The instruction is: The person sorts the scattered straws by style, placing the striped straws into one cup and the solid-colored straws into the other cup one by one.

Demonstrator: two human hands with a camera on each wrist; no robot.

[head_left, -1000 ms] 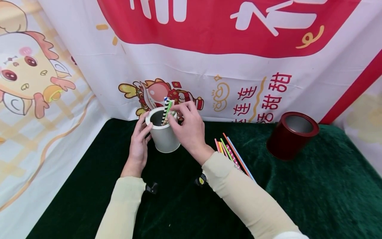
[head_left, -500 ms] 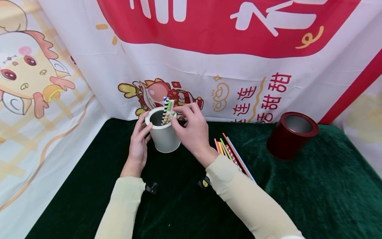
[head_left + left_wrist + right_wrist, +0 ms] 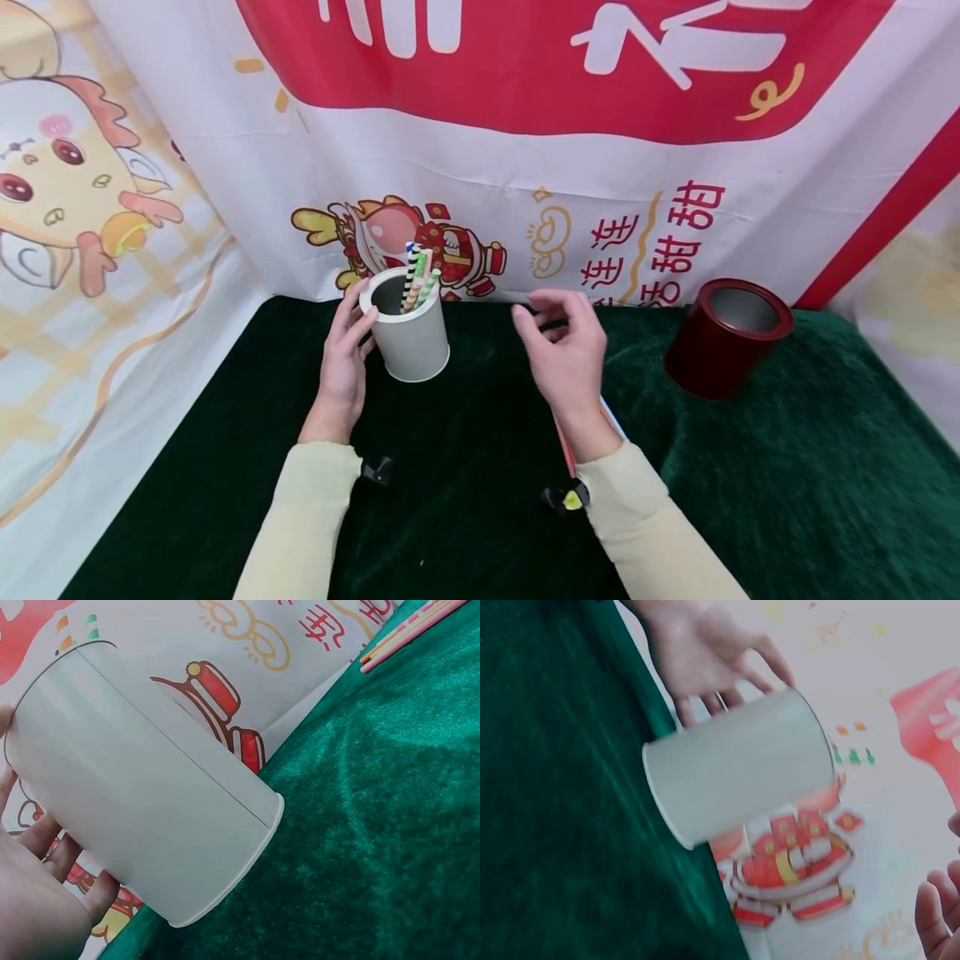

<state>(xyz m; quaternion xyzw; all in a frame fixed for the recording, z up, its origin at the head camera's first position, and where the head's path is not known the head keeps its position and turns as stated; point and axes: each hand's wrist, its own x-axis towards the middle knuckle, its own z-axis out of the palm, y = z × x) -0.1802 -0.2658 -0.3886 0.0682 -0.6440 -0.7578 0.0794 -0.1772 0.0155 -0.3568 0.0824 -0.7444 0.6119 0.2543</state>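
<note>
Green velvet cloth (image 3: pixel 465 517); loose straws (image 3: pixel 412 636) on it, partly hidden by the right wrist. Right hand (image 3: pixel 567 354) loosely curled, thumb and fingertips apart. Left hand (image 3: pixel 345 362) grips upright off-white canister (image 3: pixel 411 346) near rim; striped straws (image 3: pixel 421 273) lean inside. Dark red canister (image 3: pixel 712 350) off right; printed banner (image 3: pixel 487 167) behind.

Left hand (image 3: pixel 345 358) in a spread hold, right hand (image 3: pixel 567 346) loosely bent.
The left arm (image 3: pixel 296 521) and right arm (image 3: pixel 660 517) extend forward in pale sleeves (image 3: pixel 324 471), leaving the hands bare. The left hand points forward, its fingers (image 3: pixel 64 857) parted and slightly bent, its thumb (image 3: pixel 362 327) angled inward. The right hand, well apart from the left, curves inward, its thumb (image 3: pixel 528 327) on the side facing the left hand.
</note>
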